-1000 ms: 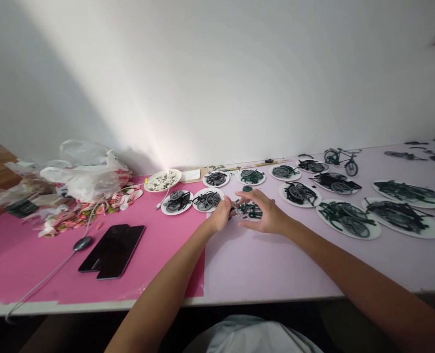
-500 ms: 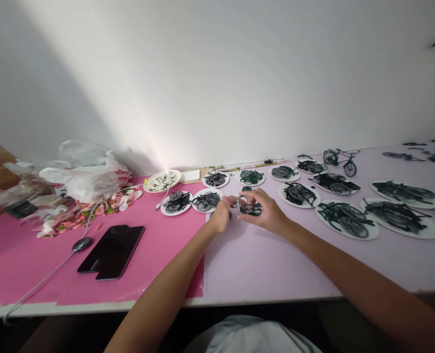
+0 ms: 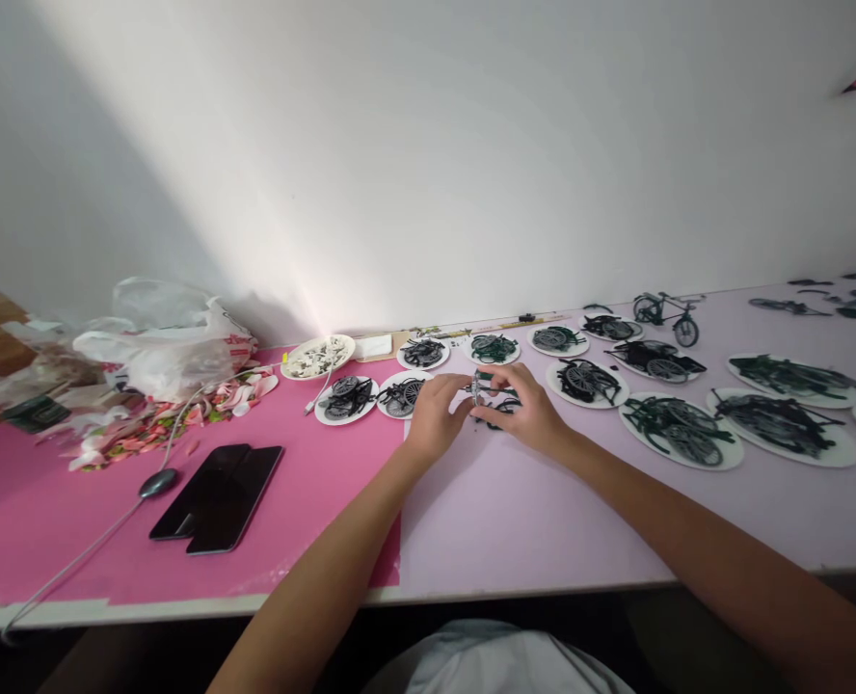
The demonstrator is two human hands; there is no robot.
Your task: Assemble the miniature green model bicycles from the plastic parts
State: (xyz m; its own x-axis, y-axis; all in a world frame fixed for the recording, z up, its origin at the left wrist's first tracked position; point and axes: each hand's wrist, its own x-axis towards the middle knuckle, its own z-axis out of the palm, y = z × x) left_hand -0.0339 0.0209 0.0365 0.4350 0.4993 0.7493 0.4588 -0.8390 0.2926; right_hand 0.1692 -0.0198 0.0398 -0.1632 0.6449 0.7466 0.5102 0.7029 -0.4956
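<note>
My left hand (image 3: 435,416) and my right hand (image 3: 527,413) meet above the pale pink part of the table. Between their fingertips is a small model bicycle part (image 3: 475,388), a narrow grey upright piece that looks like a wheel seen edge-on. Both hands are closed in a pinch on it. Dark green pieces (image 3: 501,414) show beside and behind the right fingers; whether they join the held part, I cannot tell. Just left of my left hand, a white plate (image 3: 383,407) carries dark wheels and frame pieces, partly hidden by the hand.
Several white plates (image 3: 721,461) of black and green bicycle parts spread rightward and behind. An assembled model bicycle (image 3: 666,316) stands at the back right. On the left are two dark phones (image 3: 218,496), a cable with a mouse-like piece (image 3: 159,483), pink petals (image 3: 146,434) and a plastic bag (image 3: 168,347).
My left hand has risen and turned, bringing its fingertips up to the grey part at my right fingers. The right hand has stayed almost in place, its fingers slightly shifted.
</note>
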